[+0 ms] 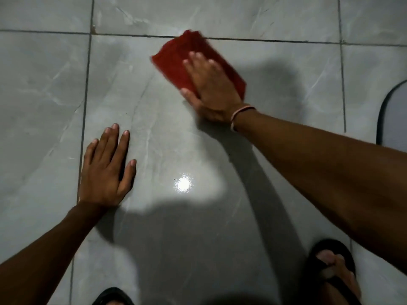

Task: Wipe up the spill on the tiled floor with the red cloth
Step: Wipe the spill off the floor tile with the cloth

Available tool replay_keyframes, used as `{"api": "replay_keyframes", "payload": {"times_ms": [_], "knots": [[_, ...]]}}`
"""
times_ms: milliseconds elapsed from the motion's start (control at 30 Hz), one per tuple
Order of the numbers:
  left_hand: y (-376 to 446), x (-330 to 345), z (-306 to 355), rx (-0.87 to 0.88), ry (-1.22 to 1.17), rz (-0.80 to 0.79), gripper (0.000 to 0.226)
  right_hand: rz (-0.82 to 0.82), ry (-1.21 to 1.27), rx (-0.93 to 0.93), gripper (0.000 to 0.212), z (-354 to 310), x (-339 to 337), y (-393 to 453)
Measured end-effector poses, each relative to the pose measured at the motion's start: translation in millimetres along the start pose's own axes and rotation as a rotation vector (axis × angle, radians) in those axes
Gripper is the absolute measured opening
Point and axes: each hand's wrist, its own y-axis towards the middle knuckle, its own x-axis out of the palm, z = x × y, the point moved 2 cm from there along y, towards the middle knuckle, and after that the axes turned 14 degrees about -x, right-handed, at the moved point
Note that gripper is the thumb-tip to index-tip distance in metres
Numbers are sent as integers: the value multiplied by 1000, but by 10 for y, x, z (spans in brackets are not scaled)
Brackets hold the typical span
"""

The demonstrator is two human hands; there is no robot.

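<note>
A folded red cloth (176, 56) lies on the grey tiled floor (44, 84) near a dark grout line at the top middle. My right hand (210, 86) presses flat on its near right part, fingers spread and thumb on the tile. The cloth's far edge looks blurred. My left hand (105, 168) rests flat on the floor at the lower left, fingers apart, holding nothing. A faint wet sheen (136, 20) shows beyond the cloth; the spill's outline is hard to make out.
A bright lamp reflection (184, 184) glints on the tile between my arms. My feet in black sandals sit at the bottom right (332, 267) and bottom middle (113, 297). A grey mat with a dark rim (394, 115) lies at the right edge.
</note>
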Motion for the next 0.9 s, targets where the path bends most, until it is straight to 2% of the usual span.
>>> {"api": "replay_keyframes", "payload": {"times_ms": [200,400,500,567,767,900], "knots": [[-7,-2,-11,-7,3,4,69,-69,-103,-312,63,-536,168,261],[0,20,-37,-13,8,-16,70,-102,-85,-531,57,-584,173,17],[-5,33,-52,-16,2,-24,70,-98,-63,-548,56,-405,132,-257],[-4,35,-59,-14,-7,-25,70,-63,-24,-436,55,-222,115,-489],[-13,34,-65,-13,-33,-22,70,179,61,218,58,201,166,-1424],[-6,18,-38,-21,-32,-29,70,239,92,503,60,-107,357,-2042]]}}
